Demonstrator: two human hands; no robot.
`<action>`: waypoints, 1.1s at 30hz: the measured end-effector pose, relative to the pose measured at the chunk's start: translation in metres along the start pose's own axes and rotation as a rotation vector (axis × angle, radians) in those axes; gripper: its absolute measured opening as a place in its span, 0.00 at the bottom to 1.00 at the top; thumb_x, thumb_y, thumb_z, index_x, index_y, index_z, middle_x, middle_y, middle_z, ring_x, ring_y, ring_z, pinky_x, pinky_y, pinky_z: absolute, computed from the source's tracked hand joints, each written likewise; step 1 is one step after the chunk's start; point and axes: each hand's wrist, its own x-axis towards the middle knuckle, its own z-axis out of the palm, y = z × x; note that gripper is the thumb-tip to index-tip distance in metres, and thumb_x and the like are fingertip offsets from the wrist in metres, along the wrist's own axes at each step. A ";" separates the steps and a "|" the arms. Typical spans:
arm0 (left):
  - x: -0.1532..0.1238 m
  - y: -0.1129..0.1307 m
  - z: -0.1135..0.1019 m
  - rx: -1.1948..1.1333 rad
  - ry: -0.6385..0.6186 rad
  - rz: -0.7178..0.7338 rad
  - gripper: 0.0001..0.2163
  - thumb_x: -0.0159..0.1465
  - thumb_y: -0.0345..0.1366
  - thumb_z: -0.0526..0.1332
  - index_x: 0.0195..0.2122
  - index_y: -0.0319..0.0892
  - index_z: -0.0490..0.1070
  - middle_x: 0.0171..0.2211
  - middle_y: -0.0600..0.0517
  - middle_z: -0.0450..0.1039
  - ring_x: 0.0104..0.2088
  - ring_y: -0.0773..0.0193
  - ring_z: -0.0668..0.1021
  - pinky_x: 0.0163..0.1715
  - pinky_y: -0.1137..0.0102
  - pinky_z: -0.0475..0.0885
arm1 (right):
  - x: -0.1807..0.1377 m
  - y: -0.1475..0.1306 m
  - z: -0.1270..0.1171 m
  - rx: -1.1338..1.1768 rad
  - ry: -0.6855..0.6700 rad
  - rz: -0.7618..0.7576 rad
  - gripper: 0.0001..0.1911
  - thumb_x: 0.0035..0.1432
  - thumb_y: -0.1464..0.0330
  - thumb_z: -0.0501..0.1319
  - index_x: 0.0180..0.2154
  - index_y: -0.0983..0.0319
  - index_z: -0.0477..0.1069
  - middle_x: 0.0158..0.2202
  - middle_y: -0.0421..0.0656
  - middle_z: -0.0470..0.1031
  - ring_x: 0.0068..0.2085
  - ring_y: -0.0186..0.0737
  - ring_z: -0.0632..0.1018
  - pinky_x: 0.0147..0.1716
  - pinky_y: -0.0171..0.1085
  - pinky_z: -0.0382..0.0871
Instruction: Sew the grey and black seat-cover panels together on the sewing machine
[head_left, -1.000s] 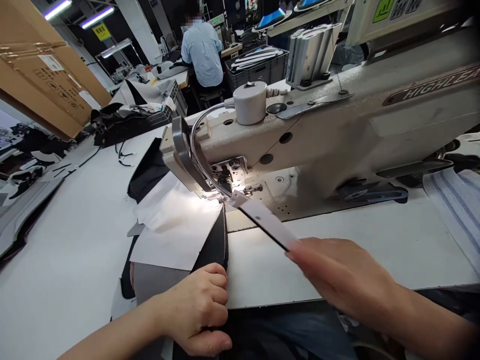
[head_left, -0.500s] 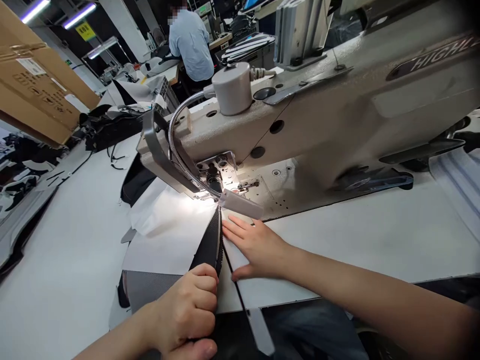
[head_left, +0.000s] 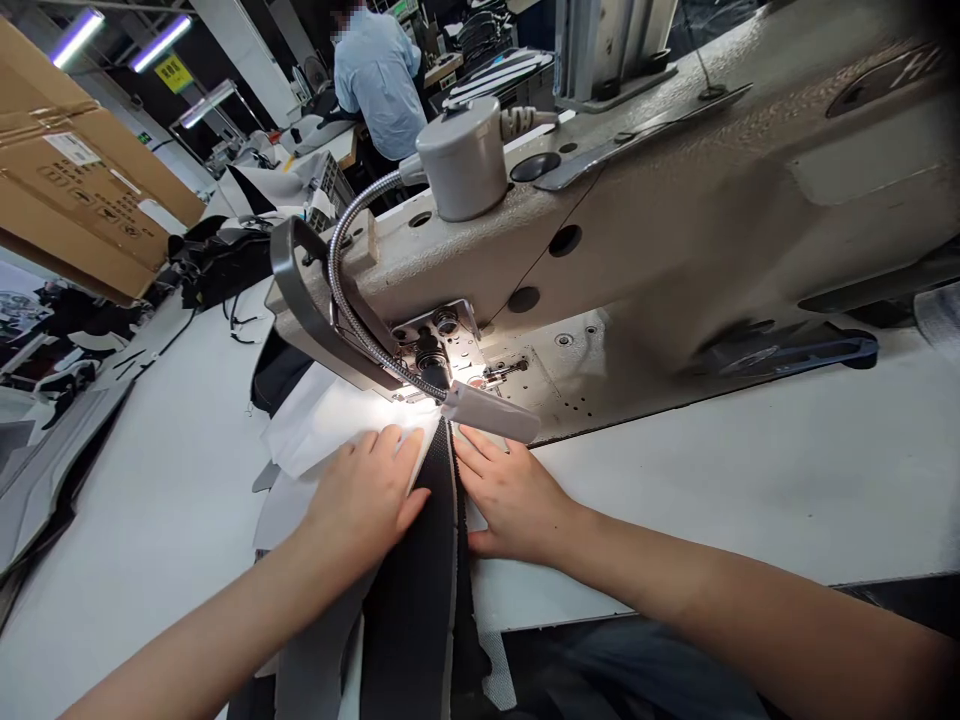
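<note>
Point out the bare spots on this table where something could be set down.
Bare tabletop right of the right hand, before the machine. Another patch left of the fabric. Crowded under the needle, where the left hand presses too.

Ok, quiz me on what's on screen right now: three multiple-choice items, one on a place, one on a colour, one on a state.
1. Where does the right hand rest?
A. On top of the cardboard box
B. On the table, just right of the black strip
C. On the lamp's grey base

2. What colour is the strip running between the hands toward the needle?
A. Black
B. Red
C. Yellow

3. How is the left hand posed?
A. Clenched in a fist
B. Pinching a pair of scissors
C. Open, palm down on the white sheet

Answers: 1 B, its fingers lie flat beside the strip's right edge under the sewing machine. 2 A, the strip is dark against the white table. 3 C, its fingers are spread flat on the fabric.
</note>
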 end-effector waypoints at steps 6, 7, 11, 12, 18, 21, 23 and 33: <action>0.020 0.005 0.005 0.120 -0.359 -0.139 0.18 0.56 0.30 0.56 0.50 0.40 0.64 0.32 0.48 0.70 0.31 0.55 0.76 0.26 0.67 0.69 | 0.000 0.000 0.000 0.021 -0.004 -0.001 0.37 0.46 0.57 0.62 0.55 0.70 0.64 0.60 0.54 0.60 0.61 0.54 0.57 0.54 0.51 0.57; 0.022 0.007 0.005 0.106 -0.397 -0.162 0.20 0.58 0.29 0.55 0.52 0.40 0.63 0.32 0.48 0.70 0.31 0.55 0.77 0.26 0.67 0.70 | 0.000 0.000 0.000 0.029 -0.005 0.005 0.37 0.46 0.57 0.62 0.56 0.70 0.63 0.61 0.54 0.60 0.61 0.54 0.58 0.55 0.52 0.56; 0.024 0.006 0.009 0.065 -0.433 -0.155 0.21 0.62 0.30 0.49 0.58 0.41 0.59 0.33 0.47 0.72 0.32 0.53 0.78 0.27 0.65 0.71 | 0.000 -0.001 0.002 0.047 -0.007 0.021 0.36 0.47 0.58 0.61 0.56 0.68 0.63 0.61 0.53 0.59 0.61 0.54 0.58 0.54 0.52 0.56; 0.023 0.004 0.010 0.061 -0.432 -0.147 0.21 0.63 0.30 0.48 0.58 0.41 0.58 0.33 0.47 0.72 0.31 0.53 0.78 0.27 0.65 0.71 | 0.001 -0.001 0.002 0.050 -0.006 0.021 0.36 0.47 0.58 0.61 0.56 0.68 0.63 0.61 0.53 0.59 0.61 0.54 0.58 0.54 0.52 0.56; 0.024 0.000 0.011 0.046 -0.476 -0.110 0.22 0.64 0.30 0.46 0.61 0.39 0.54 0.33 0.45 0.74 0.31 0.52 0.79 0.28 0.66 0.72 | 0.003 -0.003 0.004 0.055 0.012 0.028 0.34 0.47 0.59 0.61 0.55 0.66 0.64 0.60 0.53 0.61 0.60 0.55 0.59 0.54 0.53 0.56; 0.028 0.002 0.013 0.049 -0.502 -0.102 0.23 0.64 0.28 0.46 0.62 0.38 0.52 0.33 0.44 0.74 0.32 0.52 0.79 0.28 0.67 0.72 | 0.003 -0.005 0.003 0.034 0.026 0.032 0.34 0.47 0.58 0.62 0.54 0.66 0.64 0.60 0.54 0.61 0.59 0.57 0.60 0.53 0.55 0.56; 0.030 0.002 0.015 0.020 -0.529 -0.093 0.25 0.63 0.27 0.47 0.62 0.37 0.50 0.35 0.43 0.75 0.32 0.52 0.79 0.29 0.67 0.71 | 0.003 -0.007 0.002 0.008 0.039 0.041 0.34 0.46 0.58 0.63 0.53 0.67 0.65 0.58 0.55 0.62 0.58 0.58 0.61 0.53 0.55 0.58; 0.029 -0.029 0.017 -0.804 -0.419 -0.012 0.30 0.57 0.26 0.46 0.63 0.43 0.54 0.50 0.50 0.71 0.47 0.60 0.74 0.51 0.68 0.66 | -0.005 -0.010 0.012 -0.097 0.320 -0.433 0.15 0.64 0.75 0.51 0.48 0.62 0.71 0.49 0.47 0.73 0.53 0.46 0.71 0.53 0.46 0.65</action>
